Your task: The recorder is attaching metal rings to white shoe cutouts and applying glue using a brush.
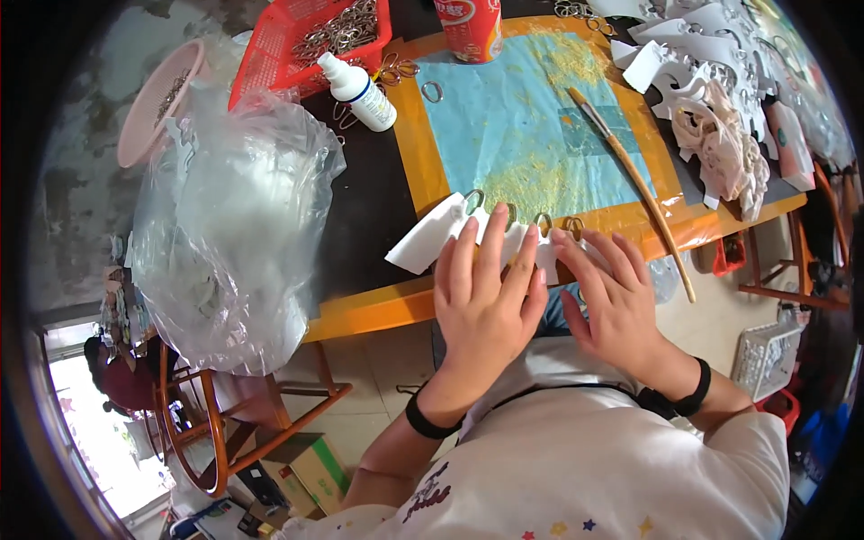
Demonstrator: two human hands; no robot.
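Note:
A white strip (427, 236) of paper or fabric lies along the table's front edge, with several metal rings (475, 200) standing up from its far side. My left hand (489, 292) is over the strip's middle, fingers stretched out and fingertips close to the rings. Beside it, my right hand (616, 301) spreads its fingers over the strip's right end. Neither hand grips anything that I can see. Both hands hide much of the strip. Beyond them is a blue sheet (486, 117) edged with orange tape, smeared with yellowish residue.
A wooden-handled brush (641, 184) lies across the sheet's right side, its handle overhanging the edge. Left stand a filled plastic bag (234, 225), a white bottle (360, 94) and a red basket (261, 58) of rings. A red can (472, 31) stands behind; crumpled cloth (715, 148) lies right.

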